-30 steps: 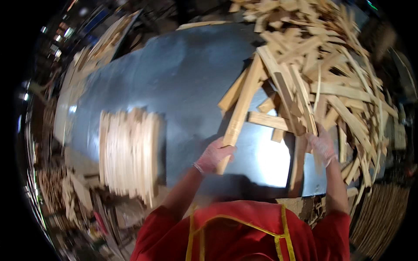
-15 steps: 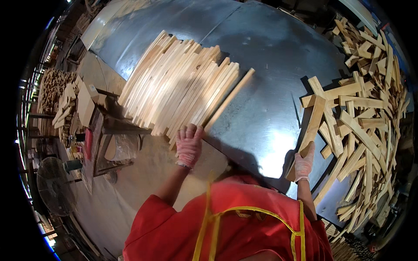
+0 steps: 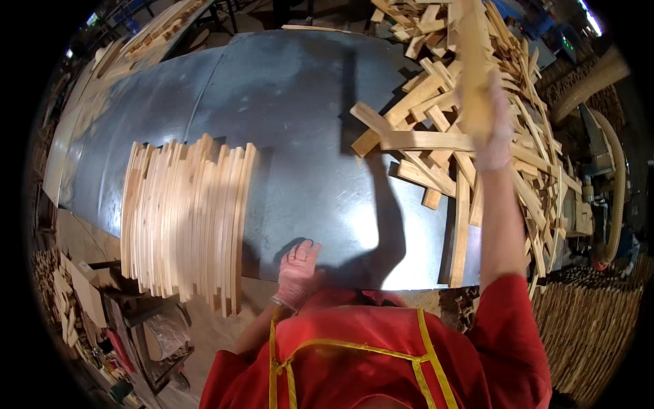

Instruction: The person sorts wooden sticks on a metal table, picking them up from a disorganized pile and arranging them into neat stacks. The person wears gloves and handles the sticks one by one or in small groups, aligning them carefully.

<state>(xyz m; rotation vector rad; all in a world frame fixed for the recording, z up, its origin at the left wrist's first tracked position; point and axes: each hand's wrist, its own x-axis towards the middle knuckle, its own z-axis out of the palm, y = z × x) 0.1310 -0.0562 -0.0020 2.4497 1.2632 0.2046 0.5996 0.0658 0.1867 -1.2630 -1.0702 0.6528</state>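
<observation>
My right hand (image 3: pixel 497 126), in a pale glove, is raised over the heap at the right and closed on a wooden strip (image 3: pixel 475 82). That strip stands up from the hand, blurred by motion. Resting at the metal table's near edge, my left hand (image 3: pixel 298 273) wears a striped pink-white glove; its fingers are stretched out and nothing is in them. To its left lies a row of wooden strips (image 3: pixel 180 218) placed side by side, their near ends jutting past the table edge. A loose heap of wooden pieces (image 3: pixel 426 140) covers the table's right side.
The metal table (image 3: pixel 293 109) spans the middle, with a seam across its left part. At the lower left stands a small wooden stand (image 3: pixel 136 320). A ribbed hose (image 3: pixel 610 163) hangs at the right, above stacked thin wood (image 3: pixel 586 327).
My right hand has lifted a strip and swung it up over the heap. My left hand has left the row and sits at the table edge. The view has turned right.
</observation>
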